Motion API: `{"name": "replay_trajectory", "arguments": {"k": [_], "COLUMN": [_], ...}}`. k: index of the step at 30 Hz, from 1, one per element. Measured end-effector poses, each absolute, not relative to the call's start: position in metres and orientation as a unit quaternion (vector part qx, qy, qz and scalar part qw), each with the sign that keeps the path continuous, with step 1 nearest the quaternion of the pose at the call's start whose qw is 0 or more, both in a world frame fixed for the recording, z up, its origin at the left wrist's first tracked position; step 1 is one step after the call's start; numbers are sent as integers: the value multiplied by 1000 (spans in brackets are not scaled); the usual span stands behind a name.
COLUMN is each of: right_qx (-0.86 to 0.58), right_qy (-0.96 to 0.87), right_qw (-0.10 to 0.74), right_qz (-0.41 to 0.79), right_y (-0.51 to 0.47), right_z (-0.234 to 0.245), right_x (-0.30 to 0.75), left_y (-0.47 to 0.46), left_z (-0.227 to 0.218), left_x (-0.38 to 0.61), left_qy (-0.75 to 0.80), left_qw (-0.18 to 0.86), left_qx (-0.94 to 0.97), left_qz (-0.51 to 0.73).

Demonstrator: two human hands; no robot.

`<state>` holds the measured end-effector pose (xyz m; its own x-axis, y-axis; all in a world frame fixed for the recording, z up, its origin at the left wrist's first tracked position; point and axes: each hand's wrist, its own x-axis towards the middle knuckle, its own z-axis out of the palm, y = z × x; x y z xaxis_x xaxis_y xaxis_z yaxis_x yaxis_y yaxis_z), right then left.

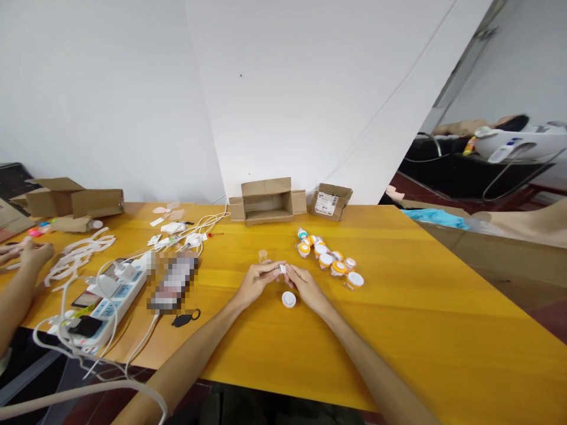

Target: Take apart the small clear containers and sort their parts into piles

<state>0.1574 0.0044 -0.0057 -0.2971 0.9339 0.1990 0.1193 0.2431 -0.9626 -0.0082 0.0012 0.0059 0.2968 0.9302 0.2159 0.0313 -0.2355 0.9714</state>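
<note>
My left hand (262, 280) and my right hand (305, 284) meet over the table, fingertips pinched around a small white piece with dark marks (282, 269). Its exact kind is too small to make out. Just below my fingers lies a round white cap-like piece (289, 299) on the wood. A small clear cup-like piece (263, 255) stands right behind my left hand. Beyond my right hand is a group of several small round containers with white tops and orange rims (339, 268), some in clear wrap, and one with a teal part (302, 234).
An open cardboard box (268, 206) and a smaller labelled box (331, 202) stand by the wall. To the left are a power strip (119, 298) with cables, a phone (175, 283) and a black ring tag (186, 319). Another person's hand (35, 255) is at far left.
</note>
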Motion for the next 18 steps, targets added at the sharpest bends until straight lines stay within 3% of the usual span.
{"name": "replay_trajectory", "arguments": {"k": [8,18], "right_qx": [-374,-421], "right_qy": [-622,-576], "right_qw": [455,490], "right_qz": [516,501], "right_y": [6,9], "right_z": [-8,-9], "right_x": [156,159], "left_y": [4,0], "left_z": [1,4], "left_x": [-8,-17], "left_qy": [395,540], "left_qw": [468,149], "left_qx": [629,786], "left_qz": [479,261]}}
